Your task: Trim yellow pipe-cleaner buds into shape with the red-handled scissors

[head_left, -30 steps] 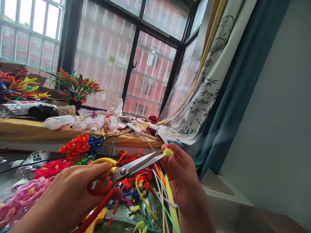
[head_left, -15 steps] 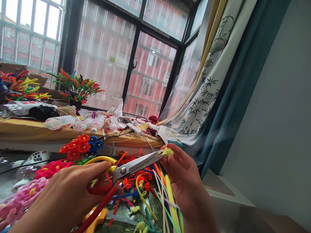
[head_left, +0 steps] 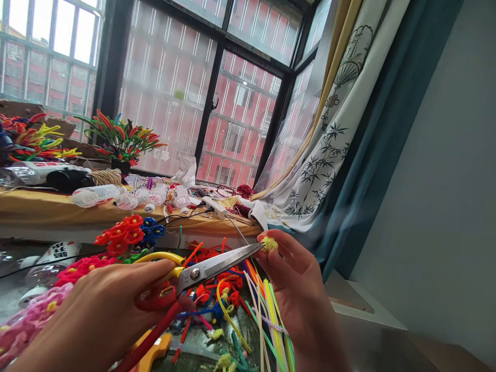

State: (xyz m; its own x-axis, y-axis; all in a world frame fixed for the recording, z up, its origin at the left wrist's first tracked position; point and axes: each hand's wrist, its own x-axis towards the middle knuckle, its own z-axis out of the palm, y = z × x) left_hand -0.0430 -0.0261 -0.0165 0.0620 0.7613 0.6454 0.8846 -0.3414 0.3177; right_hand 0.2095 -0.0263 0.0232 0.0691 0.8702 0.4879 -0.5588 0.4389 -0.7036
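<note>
My left hand (head_left: pixel 104 305) grips a pair of scissors (head_left: pixel 217 264) with red handles, the blades pointing right and closed together. Their tip touches or overlaps the edge of a small fuzzy pale-yellow piece (head_left: pixel 269 244), which looks like pipe cleaner. That piece is pinched between the thumb and fingers of my right hand (head_left: pixel 298 289). Below both hands lie red and blue pipe-cleaner flowers and loose stems. A bundle of straight pipe cleaners (head_left: pixel 273 330) in yellow, green and white runs beside my right wrist. An orange tool (head_left: pixel 157 351) is partly hidden under the scissors' handle.
Red pipe-cleaner flowers (head_left: pixel 120 235), pink flowers (head_left: pixel 34 320) and a plastic bottle (head_left: pixel 50 268) stand at left. Behind, a yellow-topped sill (head_left: pixel 46 206) carries bottles, a power strip (head_left: pixel 214 206) and a potted pipe-cleaner plant (head_left: pixel 126 137). Curtains (head_left: pixel 329 139) hang at right.
The scissor blades have closed together from slightly parted. The yellow piece shows a little more fully, and my right hand has shifted slightly right.
</note>
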